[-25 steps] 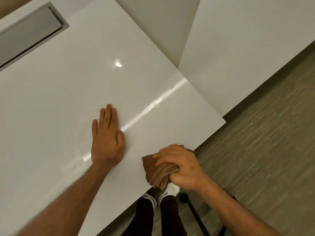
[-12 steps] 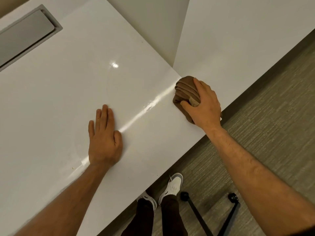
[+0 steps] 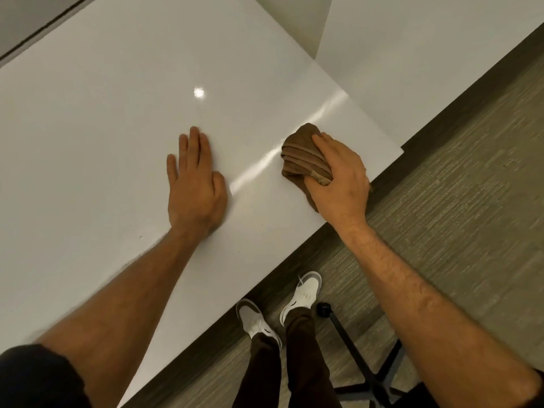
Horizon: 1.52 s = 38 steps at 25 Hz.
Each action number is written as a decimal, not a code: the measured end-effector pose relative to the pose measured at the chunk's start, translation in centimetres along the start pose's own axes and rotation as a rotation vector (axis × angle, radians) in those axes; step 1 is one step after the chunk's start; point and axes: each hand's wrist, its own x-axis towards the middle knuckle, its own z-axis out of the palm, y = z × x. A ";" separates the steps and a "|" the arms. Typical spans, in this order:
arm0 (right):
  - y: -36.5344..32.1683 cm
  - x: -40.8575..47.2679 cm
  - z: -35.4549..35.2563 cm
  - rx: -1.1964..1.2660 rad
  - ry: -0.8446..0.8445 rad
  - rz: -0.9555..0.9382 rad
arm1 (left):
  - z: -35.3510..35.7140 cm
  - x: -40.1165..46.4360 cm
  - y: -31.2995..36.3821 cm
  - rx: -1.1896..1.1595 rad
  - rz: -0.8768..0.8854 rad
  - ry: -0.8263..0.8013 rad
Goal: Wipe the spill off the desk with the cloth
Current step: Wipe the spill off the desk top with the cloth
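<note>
A glossy white desk (image 3: pixel 112 119) fills the left and centre of the head view. My right hand (image 3: pixel 338 179) presses a bunched brown cloth (image 3: pixel 303 156) onto the desk near its right front edge. My left hand (image 3: pixel 195 181) lies flat on the desk, palm down with fingers together, a short way left of the cloth and holding nothing. A faint smear and a few small specks (image 3: pixel 141 237) show on the surface beside my left forearm. No clear puddle is visible.
A second white desk (image 3: pixel 426 54) adjoins at the back right, with a gap between them. Below the front edge are grey carpet (image 3: pixel 471 201), my white shoes (image 3: pixel 306 293) and a black chair base (image 3: pixel 365 369).
My right hand with the cloth swept from the front edge out to the desk's right corner, then back toward the middle. My left hand has stayed flat in place.
</note>
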 end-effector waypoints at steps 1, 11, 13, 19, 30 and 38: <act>-1.3 -1.9 0.9 -0.002 -0.015 -0.022 | -0.1 -0.2 -0.1 -0.030 0.008 0.005; -10.2 -16.6 7.3 0.034 -0.270 -0.270 | -3.7 -4.2 -2.4 -0.747 -0.031 0.165; -10.9 -16.2 6.2 0.287 -0.376 -0.111 | -4.7 -7.2 -5.3 -0.692 -0.001 0.234; -10.1 -10.6 0.5 0.635 -0.090 0.267 | -6.9 -16.8 -14.7 -0.309 -0.068 0.114; -13.7 -6.0 10.8 -0.129 -0.224 -0.069 | -5.5 -19.5 -17.7 -0.061 -0.042 -0.075; -19.5 -8.1 15.0 0.035 -0.650 -0.518 | -5.3 -19.8 -18.1 -0.243 -0.090 -0.015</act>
